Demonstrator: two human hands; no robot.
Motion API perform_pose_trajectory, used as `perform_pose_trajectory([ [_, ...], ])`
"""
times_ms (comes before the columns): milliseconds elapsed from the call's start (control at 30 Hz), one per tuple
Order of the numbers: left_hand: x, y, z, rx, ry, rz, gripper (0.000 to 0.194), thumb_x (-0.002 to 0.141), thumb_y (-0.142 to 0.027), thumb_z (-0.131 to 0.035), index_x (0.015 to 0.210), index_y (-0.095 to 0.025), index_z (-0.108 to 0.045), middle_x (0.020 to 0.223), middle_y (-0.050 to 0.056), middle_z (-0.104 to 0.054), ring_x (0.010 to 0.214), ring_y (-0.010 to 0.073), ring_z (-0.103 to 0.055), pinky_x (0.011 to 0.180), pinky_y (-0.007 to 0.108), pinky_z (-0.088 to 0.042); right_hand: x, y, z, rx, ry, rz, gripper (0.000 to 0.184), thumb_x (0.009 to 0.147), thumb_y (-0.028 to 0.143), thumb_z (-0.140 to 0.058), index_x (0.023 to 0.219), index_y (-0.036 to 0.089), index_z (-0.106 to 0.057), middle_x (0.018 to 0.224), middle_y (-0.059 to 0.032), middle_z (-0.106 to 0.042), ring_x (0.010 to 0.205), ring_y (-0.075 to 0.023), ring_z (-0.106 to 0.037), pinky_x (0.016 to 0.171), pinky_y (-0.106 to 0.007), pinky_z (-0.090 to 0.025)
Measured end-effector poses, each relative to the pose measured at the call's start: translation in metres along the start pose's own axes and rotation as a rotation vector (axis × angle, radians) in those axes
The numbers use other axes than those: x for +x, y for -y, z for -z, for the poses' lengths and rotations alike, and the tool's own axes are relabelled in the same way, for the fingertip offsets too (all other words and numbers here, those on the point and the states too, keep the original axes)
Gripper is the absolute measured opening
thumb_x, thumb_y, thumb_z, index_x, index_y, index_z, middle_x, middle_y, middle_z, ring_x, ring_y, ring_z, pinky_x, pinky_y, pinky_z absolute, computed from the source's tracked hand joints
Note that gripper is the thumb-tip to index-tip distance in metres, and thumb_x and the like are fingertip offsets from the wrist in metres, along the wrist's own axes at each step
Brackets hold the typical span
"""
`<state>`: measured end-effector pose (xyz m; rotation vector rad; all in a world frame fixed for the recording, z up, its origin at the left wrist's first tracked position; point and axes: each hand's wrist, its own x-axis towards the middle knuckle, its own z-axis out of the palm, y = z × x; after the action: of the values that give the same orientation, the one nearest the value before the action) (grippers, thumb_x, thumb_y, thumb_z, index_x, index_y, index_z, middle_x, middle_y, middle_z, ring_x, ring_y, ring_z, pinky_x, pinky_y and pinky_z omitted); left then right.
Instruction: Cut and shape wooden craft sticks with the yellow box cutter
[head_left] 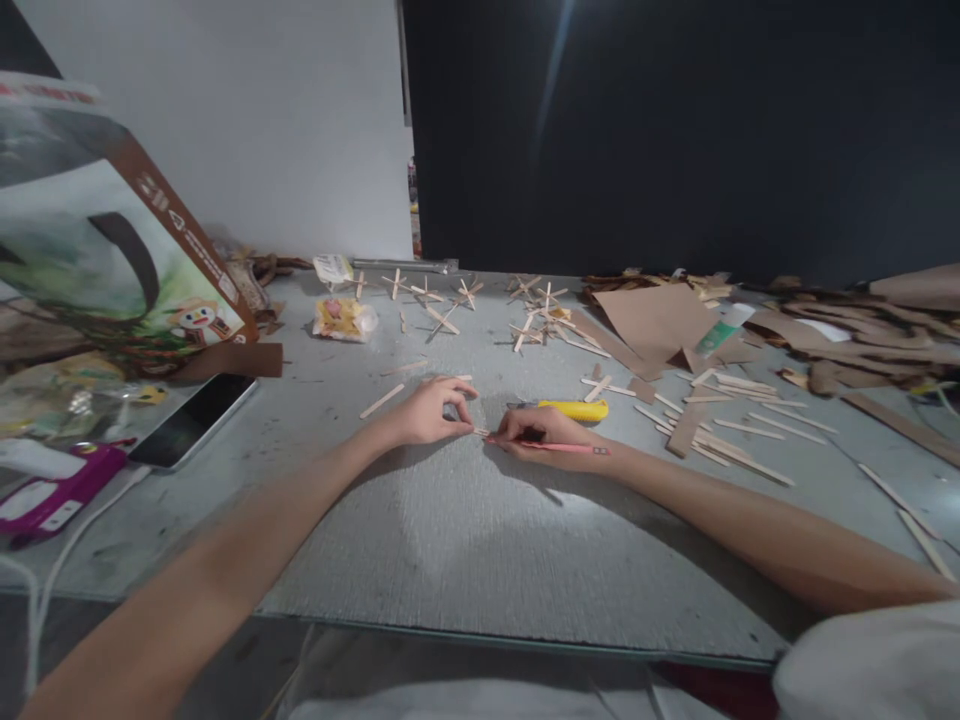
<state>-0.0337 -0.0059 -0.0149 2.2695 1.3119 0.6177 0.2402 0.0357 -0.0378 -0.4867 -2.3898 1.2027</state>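
Note:
My left hand point(435, 410) is closed in a pinch, thumb and forefinger on the end of a short wooden stick point(481, 431) low over the table. Facing it, my right hand point(544, 428) grips a slim red pen point(559, 447), its tip close to that stick. Whether the tip touches the wood is too small to tell. Just behind my right hand lies a yellow utility knife point(581, 410), partly hidden by the fingers. A loose wooden stick point(382, 401) rests on the table left of my left hand.
Small star-shaped stick assemblies point(469, 293) stand along the back. Many loose sticks point(739, 455), brown cardboard point(660, 325) and a glue stick point(724, 330) lie to the right. A phone point(195, 420), a purple device point(60, 490) and a large bag point(112, 240) sit left.

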Motion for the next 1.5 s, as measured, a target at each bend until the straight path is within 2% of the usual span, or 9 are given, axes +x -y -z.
perform_pose_trajectory([
  [300,-0.001,0.001,0.001,0.014,-0.007,-0.022,0.016,0.090,-0.037,-0.077,0.083,-0.022,-0.077,0.142,0.011,-0.070,0.137,0.0276,-0.061,0.119,0.048,-0.042,-0.002,0.003,0.002,-0.085,-0.054,0.015,0.025,0.097,0.043,-0.066,0.084,0.022,-0.062,0.082,-0.0023,-0.069,0.068,-0.0142,-0.054,0.063,-0.029,-0.044],
  [533,0.000,-0.005,0.002,-0.006,0.007,0.003,0.014,0.090,-0.034,-0.077,0.082,-0.022,-0.078,0.144,0.012,-0.069,0.138,0.0312,-0.061,0.118,0.052,-0.042,-0.001,0.001,0.001,-0.069,-0.035,0.007,0.027,0.097,0.046,-0.066,0.083,0.024,-0.061,0.080,-0.0025,-0.068,0.067,-0.0152,-0.054,0.061,-0.029,-0.044],
  [633,0.000,-0.005,0.002,-0.002,0.002,-0.003,0.015,0.090,-0.034,-0.078,0.081,-0.023,-0.077,0.143,0.011,-0.070,0.140,0.0311,-0.059,0.121,0.052,-0.039,-0.001,0.004,0.001,-0.090,-0.057,-0.005,0.025,0.098,0.044,-0.064,0.084,0.024,-0.062,0.079,-0.0023,-0.067,0.067,-0.0154,-0.053,0.061,-0.029,-0.044],
  [800,0.000,-0.003,0.001,0.014,-0.008,-0.026,0.013,0.090,-0.034,-0.079,0.083,-0.023,-0.077,0.142,0.009,-0.071,0.141,0.0287,-0.059,0.123,0.051,-0.038,0.000,0.010,0.002,-0.082,-0.024,-0.015,0.027,0.096,0.045,-0.065,0.080,0.023,-0.059,0.077,-0.0018,-0.066,0.065,-0.0145,-0.051,0.061,-0.029,-0.044],
  [1000,0.000,-0.003,0.001,0.030,-0.008,-0.012,0.015,0.091,-0.035,-0.078,0.083,-0.023,-0.078,0.143,0.010,-0.070,0.142,0.0302,-0.057,0.125,0.052,-0.036,-0.001,0.010,0.001,-0.082,-0.052,-0.002,0.027,0.097,0.046,-0.065,0.082,0.024,-0.060,0.078,-0.0019,-0.067,0.067,-0.0151,-0.053,0.062,-0.029,-0.045],
  [1167,0.000,-0.001,0.000,0.022,-0.006,-0.028,0.016,0.091,-0.037,-0.077,0.083,-0.023,-0.078,0.142,0.009,-0.071,0.139,0.0285,-0.060,0.122,0.049,-0.039,-0.002,0.009,0.001,-0.066,-0.031,0.004,0.027,0.098,0.047,-0.065,0.084,0.024,-0.060,0.081,-0.0028,-0.069,0.070,-0.0156,-0.057,0.065,-0.030,-0.047],
  [1367,0.000,-0.003,0.000,0.022,-0.015,-0.015,0.015,0.091,-0.035,-0.077,0.082,-0.023,-0.077,0.142,0.010,-0.070,0.139,0.0293,-0.060,0.122,0.050,-0.040,0.000,0.009,0.000,-0.081,-0.042,-0.002,0.031,0.097,0.046,-0.066,0.079,0.024,-0.056,0.077,-0.0008,-0.064,0.065,-0.0140,-0.051,0.061,-0.029,-0.045],
  [1500,-0.001,-0.005,0.001,0.008,-0.001,0.002,0.015,0.091,-0.034,-0.077,0.082,-0.022,-0.077,0.143,0.012,-0.070,0.139,0.0310,-0.060,0.121,0.052,-0.040,-0.001,0.007,0.000,-0.078,-0.040,0.023,0.023,0.099,0.042,-0.063,0.086,0.023,-0.060,0.082,-0.0019,-0.067,0.068,-0.0149,-0.054,0.064,-0.030,-0.046],
])
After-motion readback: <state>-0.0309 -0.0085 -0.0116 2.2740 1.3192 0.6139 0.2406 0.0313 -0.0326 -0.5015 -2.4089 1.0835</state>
